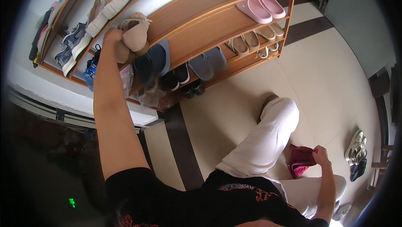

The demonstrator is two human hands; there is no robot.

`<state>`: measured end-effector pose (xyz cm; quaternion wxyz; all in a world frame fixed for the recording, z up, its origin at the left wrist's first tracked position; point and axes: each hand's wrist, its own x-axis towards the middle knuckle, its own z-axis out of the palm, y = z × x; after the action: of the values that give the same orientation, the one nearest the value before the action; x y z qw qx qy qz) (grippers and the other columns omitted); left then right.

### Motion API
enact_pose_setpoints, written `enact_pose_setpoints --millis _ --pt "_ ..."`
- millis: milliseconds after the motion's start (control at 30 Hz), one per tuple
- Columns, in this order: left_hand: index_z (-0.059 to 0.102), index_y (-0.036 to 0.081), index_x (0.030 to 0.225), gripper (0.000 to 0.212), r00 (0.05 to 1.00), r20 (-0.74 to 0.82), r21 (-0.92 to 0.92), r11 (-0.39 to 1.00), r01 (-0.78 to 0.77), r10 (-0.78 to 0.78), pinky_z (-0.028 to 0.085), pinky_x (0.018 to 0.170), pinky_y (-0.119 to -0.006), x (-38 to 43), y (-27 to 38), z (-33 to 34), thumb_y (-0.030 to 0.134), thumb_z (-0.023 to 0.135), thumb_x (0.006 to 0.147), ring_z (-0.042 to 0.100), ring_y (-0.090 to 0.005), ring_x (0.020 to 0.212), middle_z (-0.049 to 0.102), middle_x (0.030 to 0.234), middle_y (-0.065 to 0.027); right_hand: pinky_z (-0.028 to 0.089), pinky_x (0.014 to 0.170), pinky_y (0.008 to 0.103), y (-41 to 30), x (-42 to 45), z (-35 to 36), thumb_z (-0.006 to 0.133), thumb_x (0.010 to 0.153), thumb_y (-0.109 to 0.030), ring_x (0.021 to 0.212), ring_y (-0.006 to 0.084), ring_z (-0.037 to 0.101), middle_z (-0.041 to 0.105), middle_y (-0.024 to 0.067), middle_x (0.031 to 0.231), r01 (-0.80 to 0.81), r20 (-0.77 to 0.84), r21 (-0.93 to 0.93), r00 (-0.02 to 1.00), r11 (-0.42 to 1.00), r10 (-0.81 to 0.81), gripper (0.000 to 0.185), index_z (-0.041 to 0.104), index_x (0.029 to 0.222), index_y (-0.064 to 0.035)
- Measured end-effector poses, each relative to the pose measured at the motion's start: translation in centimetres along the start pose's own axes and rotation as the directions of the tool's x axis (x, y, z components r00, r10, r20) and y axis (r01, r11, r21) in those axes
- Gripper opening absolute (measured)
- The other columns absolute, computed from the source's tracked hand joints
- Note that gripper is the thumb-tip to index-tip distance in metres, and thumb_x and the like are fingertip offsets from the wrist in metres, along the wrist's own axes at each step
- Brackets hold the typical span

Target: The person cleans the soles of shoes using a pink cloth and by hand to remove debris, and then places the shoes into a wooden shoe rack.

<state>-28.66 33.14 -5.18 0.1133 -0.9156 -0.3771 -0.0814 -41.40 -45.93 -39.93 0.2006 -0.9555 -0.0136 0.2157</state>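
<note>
My left hand is at the left part of a wooden shoe rack, its fingers closed on the edge of a beige lace-up shoe. Part of that pair is hidden behind the hand and forearm. Low on my right, my right hand grips a dark red cloth, which hangs folded above the tiled floor. Just below the beige shoe sits a pair of dark blue slippers, with their toe ends sticking out from the shelf.
White slip-on shoes and grey-blue sneakers stand at the rack's left. Pink slippers, grey slippers and tan sandals fill other shelves. On the right, sneakers lie on the floor. My bent knee faces the rack.
</note>
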Motion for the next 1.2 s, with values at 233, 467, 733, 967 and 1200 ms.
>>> enact_pose_setpoints --millis 233,467,733,967,1200 --pt "0.061 -0.007 0.089 0.035 0.986 0.045 0.193 0.967 -0.164 0.158 0.04 0.087 -0.038 2.5 -2.3 1.1 0.018 0.044 0.071 0.052 -0.0368 0.1 0.054 0.103 -0.0263 0.047 0.073 0.0395 -2.2 1.1 -0.4 0.054 0.068 -0.009 0.078 0.0331 0.059 0.061 0.0201 0.079 -0.058 0.061 -0.005 0.996 0.998 0.058 0.016 0.06 0.08 0.0003" --pt "0.065 -0.002 0.079 0.028 0.983 -0.147 -0.018 0.994 -0.11 0.107 0.044 0.079 -0.04 1.9 -2.4 2.5 0.02 0.049 0.072 0.056 -0.0366 0.09 0.06 0.092 -0.021 0.048 0.069 0.0377 -1.4 1.2 -0.7 0.056 0.066 -0.01 0.076 0.0309 0.06 0.061 0.019 0.078 -0.043 -0.007 -0.009 0.999 0.999 0.043 0.017 0.061 0.079 -0.0001" --pt "0.065 -0.001 0.082 0.025 0.873 -0.011 0.285 0.838 -0.465 0.488 0.044 0.078 -0.039 -0.4 -1.5 0.6 0.016 0.05 0.071 0.058 -0.0346 0.088 0.06 0.091 -0.0201 0.047 0.075 0.0385 -2.2 0.9 -0.7 0.055 0.068 -0.011 0.082 0.032 0.059 0.061 0.0193 0.083 -0.046 0.063 -0.044 0.997 0.998 0.049 0.018 0.061 0.082 -0.0009" --pt "0.062 -0.001 0.07 0.023 0.902 -0.024 -0.488 0.782 -0.386 0.431 0.043 0.062 -0.034 -11.9 4.5 -4.7 0.021 0.065 0.064 0.056 -0.0268 0.064 0.059 0.068 -0.0155 0.046 0.078 0.0386 -2.2 1.5 -1.0 0.054 0.069 -0.011 0.087 0.033 0.057 0.061 0.0203 0.088 -0.057 0.058 -0.022 0.997 0.998 0.058 0.018 0.061 0.082 -0.0002" --pt "0.059 0.001 0.063 0.016 0.769 0.088 -0.711 0.581 -0.396 0.633 0.034 0.045 -0.022 -16.7 7.0 -12.8 0.013 0.06 0.073 0.044 -0.0045 0.05 0.049 0.053 0.0029 0.046 0.08 0.0389 -2.9 2.1 -1.4 0.054 0.071 -0.012 0.088 0.0333 0.057 0.06 0.0208 0.089 -0.025 0.075 -0.029 0.997 0.999 0.027 0.02 0.061 0.085 -0.0006"
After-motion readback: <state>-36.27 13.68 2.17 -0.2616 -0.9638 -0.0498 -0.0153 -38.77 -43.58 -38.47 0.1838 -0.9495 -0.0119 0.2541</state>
